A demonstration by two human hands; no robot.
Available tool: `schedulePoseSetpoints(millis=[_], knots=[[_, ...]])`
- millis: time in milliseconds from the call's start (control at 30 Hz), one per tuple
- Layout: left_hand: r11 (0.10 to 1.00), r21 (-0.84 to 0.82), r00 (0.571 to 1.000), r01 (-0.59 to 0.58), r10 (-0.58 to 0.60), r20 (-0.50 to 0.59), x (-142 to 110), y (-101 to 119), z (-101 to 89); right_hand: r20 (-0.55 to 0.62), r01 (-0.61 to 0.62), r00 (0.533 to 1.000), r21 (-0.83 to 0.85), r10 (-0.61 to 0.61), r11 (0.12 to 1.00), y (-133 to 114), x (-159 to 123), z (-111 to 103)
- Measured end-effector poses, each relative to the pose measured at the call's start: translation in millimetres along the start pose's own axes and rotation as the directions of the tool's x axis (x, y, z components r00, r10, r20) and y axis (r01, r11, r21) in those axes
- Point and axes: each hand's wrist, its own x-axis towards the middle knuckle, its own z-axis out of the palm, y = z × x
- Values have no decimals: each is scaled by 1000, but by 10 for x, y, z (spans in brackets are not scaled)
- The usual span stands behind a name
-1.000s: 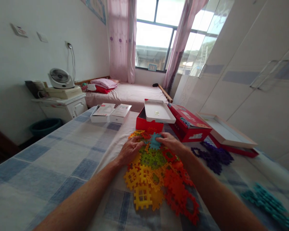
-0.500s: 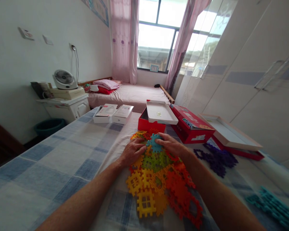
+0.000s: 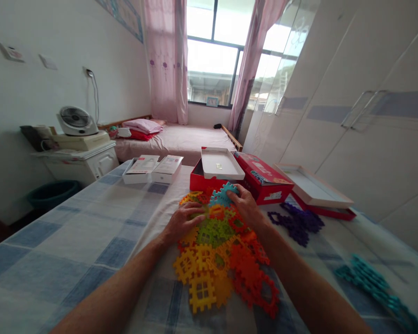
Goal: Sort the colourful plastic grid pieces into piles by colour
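Observation:
My right hand (image 3: 245,204) grips light blue interlocking plastic blocks (image 3: 222,195), notched along their edges and tilted up over the far end of a pile. My left hand (image 3: 184,221) lies on the pile's left side, fingers stretched out over yellowish pieces; what is under its fingertips is partly hidden. Below the hands spread green blocks (image 3: 214,232), yellow blocks (image 3: 201,290) with window-like openings, and red blocks (image 3: 247,269). An orange piece (image 3: 216,212) shows between the two hands.
Purple blocks (image 3: 296,220) and teal blocks (image 3: 369,278) lie to the right. Behind the pile stand a red box with a white lid (image 3: 221,163) and another red box (image 3: 264,178). A shallow tray (image 3: 313,185) sits at right, white boxes (image 3: 167,168) at back left.
The light blue blocks have been tilted and shifted slightly away from the left hand by the right hand, uncovering an orange piece. The whole view has turned a little to the right.

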Motion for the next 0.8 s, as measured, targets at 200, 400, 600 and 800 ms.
schedulePoseSetpoints(millis=[200,400,600,800], knots=[[999,32,1000,-14,15,-12,-1,9,5,-36,-67,996,298,82,952,-12,-147,220],[997,39,990,70,-65,-123,-4,-63,-30,-253,8,967,106,20,994,-322,-673,-610],[988,29,969,154,-146,-197,-1,-163,-23,-507,-410,845,-414,168,813,-285,-1622,-1774],[972,-26,925,232,-228,-304,2,-88,-51,-528,-499,846,-731,78,465,120,-1815,-2219]])
